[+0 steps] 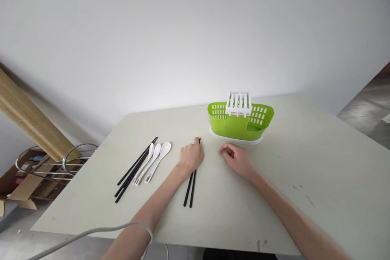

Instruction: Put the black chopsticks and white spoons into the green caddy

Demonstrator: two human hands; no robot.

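Note:
Two black chopsticks (190, 189) lie on the table, spread slightly apart at the near end. My left hand (190, 157) is closed over their far part, with a tip showing past the fingers. My right hand (237, 158) rests on the table in front of the green basket (234, 126), its fingers curled and nothing visible in them. Left of my left hand are three white spoons (156, 164) side by side. Several more black chopsticks (134, 172) lie along the spoons' left side.
A white slatted holder (239, 103) sits across the basket's middle. The pale table (274, 211) meets a white wall behind. At left, a long cardboard piece (33, 118) leans by a metal rack (57, 166) and open boxes. A grey cable (100, 230) crosses my left forearm.

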